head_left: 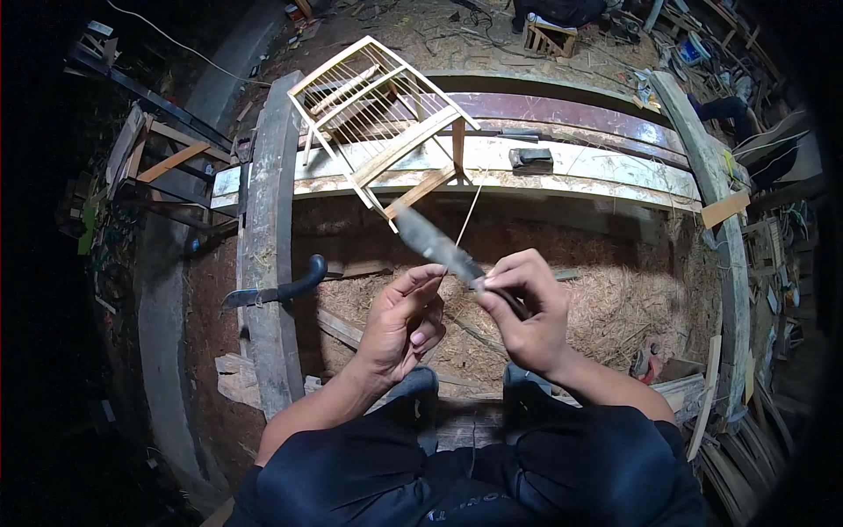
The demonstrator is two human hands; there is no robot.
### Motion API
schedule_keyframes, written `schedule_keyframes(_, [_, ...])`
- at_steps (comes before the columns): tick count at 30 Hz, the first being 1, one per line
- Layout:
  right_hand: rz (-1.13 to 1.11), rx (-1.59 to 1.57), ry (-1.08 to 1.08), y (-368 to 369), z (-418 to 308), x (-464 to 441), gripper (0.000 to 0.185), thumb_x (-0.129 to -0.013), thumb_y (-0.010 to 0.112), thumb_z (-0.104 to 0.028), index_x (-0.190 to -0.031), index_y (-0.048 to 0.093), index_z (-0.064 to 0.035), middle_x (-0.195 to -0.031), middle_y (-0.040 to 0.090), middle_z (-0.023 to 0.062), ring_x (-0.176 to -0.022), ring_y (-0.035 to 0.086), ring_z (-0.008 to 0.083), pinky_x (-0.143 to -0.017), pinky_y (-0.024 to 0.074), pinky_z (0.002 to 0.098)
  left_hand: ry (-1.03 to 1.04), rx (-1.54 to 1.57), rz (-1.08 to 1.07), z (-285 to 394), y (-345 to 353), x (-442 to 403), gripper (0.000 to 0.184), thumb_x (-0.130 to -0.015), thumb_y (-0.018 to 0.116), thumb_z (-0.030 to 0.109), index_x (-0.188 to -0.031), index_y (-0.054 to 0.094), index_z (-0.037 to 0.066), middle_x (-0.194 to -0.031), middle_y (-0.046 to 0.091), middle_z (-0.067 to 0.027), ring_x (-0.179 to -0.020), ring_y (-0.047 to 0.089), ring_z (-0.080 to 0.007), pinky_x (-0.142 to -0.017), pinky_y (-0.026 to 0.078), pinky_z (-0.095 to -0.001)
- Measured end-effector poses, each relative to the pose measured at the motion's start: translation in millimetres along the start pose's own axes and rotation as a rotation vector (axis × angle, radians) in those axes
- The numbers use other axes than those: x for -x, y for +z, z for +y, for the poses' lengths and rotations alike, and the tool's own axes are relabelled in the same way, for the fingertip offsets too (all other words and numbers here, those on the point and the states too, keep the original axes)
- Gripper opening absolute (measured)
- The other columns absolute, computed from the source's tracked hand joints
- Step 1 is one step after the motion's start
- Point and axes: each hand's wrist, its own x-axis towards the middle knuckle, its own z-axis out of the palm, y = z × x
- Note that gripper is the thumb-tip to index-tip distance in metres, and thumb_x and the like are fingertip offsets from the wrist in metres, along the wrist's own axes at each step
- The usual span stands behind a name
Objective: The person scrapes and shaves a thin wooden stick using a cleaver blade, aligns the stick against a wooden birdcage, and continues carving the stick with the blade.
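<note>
My right hand [531,307] is wrapped round the dark handle of a knife [428,241], whose grey, slightly blurred blade points up and to the left. A thin pale stick [470,213] slants up from the fingertips of my left hand [408,321], which are pinched together by the blade. Beyond the knife tip, a wooden cage frame [404,145] with thin bars rests tilted on the bench planks [606,167].
A second knife with a black curved handle [303,278] lies across the left beam [268,220]. On the planks sits a dark block-shaped tool [531,160]. Wood shavings [597,307] cover the ground. Part of another person [562,10] shows at the top.
</note>
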Motion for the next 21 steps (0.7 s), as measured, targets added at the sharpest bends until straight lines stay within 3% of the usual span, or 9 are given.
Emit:
schedule_keyframes(7, [-0.113,0.048,-0.053,7,-9,2,0.023,-0.074,0.081,-0.004,-0.091,0.065,-0.0028,-0.091,0.059,0.0113,-0.077,0.064,0.0218,-0.065,0.0508,0.0313,0.081,-0.144,-0.030,-6,0,8,0.027,-0.096,0.060,0.022,-0.112,0.060,0.000,-0.062,0.052,-0.0010,-0.041,0.035,-0.0036,-0.037,0.025,-0.0201])
schedule_keyframes(9, [-0.148,0.053,-0.107,5,-11,0,0.023,-0.073,0.081,-0.004,-0.091,0.066,-0.0025,-0.091,0.059,0.0115,-0.077,0.064,0.0223,-0.064,0.0509,0.0313,0.081,-0.042,0.150,-6,11,10,0.022,-0.097,0.060,0.020,-0.106,0.061,0.000,-0.064,0.054,-0.0014,-0.041,0.034,-0.0034,-0.038,0.025,-0.0196])
schedule_keyframes(12, [-0.098,0.108,-0.061,3,-11,-1,0.023,-0.073,0.081,-0.003,-0.090,0.066,-0.0019,-0.091,0.059,0.0115,-0.077,0.064,0.0221,-0.065,0.0513,0.0315,0.057,-0.135,0.015,-4,-5,8,0.018,-0.096,0.061,0.018,-0.106,0.062,0.002,-0.071,0.058,-0.0024,-0.044,0.036,-0.0038,-0.039,0.027,-0.0198])
schedule_keyframes(16, [-0.119,0.054,-0.082,6,-10,4,0.021,-0.073,0.081,-0.002,-0.088,0.066,-0.0006,-0.091,0.059,0.0119,-0.076,0.064,0.0205,-0.064,0.0505,0.0290,0.100,-0.077,0.087,-13,-8,9,0.018,-0.096,0.061,0.013,-0.111,0.060,0.003,-0.074,0.060,-0.0030,-0.043,0.037,-0.0037,-0.039,0.027,-0.0194])
schedule_keyframes(18, [-0.126,0.048,-0.071,5,-12,1,0.020,-0.073,0.080,-0.002,-0.087,0.066,0.0000,-0.091,0.059,0.0121,-0.075,0.063,0.0202,-0.063,0.0500,0.0279,0.124,-0.018,0.018,-12,-10,8,0.019,-0.095,0.062,0.012,-0.112,0.060,0.003,-0.072,0.058,-0.0028,-0.042,0.038,-0.0034,-0.039,0.028,-0.0192])
schedule_keyframes(21, [-0.008,0.093,-0.026,3,-10,-5,0.020,-0.073,0.080,-0.001,-0.086,0.066,0.0008,-0.090,0.059,0.0118,-0.072,0.063,0.0189,-0.062,0.0502,0.0282,0.009,-0.110,0.047,0,6,7,0.019,-0.094,0.063,0.013,-0.110,0.062,0.002,-0.069,0.057,-0.0019,-0.045,0.039,-0.0039,-0.041,0.030,-0.0203])
